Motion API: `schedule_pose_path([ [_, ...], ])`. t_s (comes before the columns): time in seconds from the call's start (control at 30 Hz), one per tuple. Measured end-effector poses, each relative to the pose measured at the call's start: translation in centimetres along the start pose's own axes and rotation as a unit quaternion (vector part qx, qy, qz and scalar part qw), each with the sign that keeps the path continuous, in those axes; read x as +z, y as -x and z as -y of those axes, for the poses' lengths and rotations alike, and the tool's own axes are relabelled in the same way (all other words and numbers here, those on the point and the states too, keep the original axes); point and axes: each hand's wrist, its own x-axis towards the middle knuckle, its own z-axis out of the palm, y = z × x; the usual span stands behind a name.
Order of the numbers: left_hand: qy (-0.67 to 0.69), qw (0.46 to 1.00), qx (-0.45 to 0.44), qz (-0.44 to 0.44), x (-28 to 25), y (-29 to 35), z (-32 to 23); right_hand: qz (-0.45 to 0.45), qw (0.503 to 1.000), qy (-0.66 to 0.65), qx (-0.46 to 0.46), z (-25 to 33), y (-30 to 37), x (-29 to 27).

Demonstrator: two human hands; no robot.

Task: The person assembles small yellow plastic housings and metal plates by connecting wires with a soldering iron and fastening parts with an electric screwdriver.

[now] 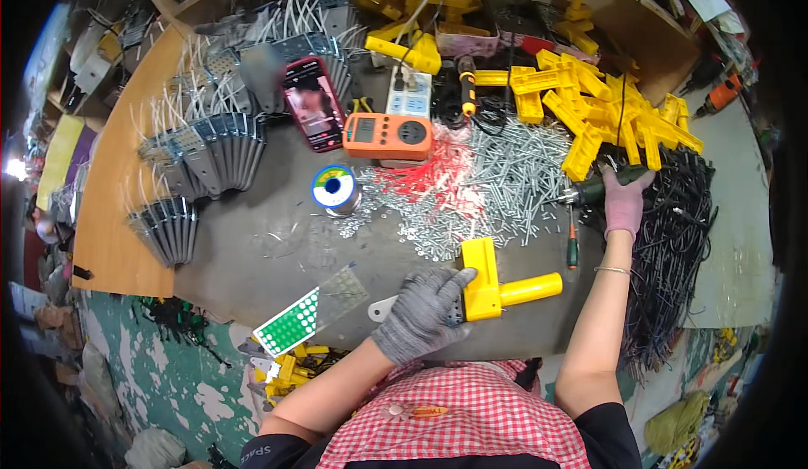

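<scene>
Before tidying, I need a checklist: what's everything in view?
Held housing: one, yellow, front
Tool: one, dark, right
Housings: many, yellow, back
Screws: many, silver, centre
Strands: many, red, centre
Cables: many, black, right
Plates: many, grey, left
Meter: one, orange, back
Phone: one, red, back
Spool: one, blue, centre
Sheet: one, green, front
Screwdriver: one, green, right
Power strip: one, white, back
Apron: one, red, bottom
Left hand: one, grey glove, on held housing
Right hand: one, pink glove, at tool
</scene>
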Motion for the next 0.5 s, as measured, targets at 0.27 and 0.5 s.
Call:
schedule_pose_path([
  [0.27,-0.002,0.999,0.022,-0.028,0.0,0.4,0.5,0.148,0.971,-0.152,0.113,4.1,1.4,-0.5],
  [0.5,0.005,0.999,0.028,-0.043,0.3,-0.1,0.4,0.002,0.786,-0.615,0.063,1.3,0.9,3.7],
])
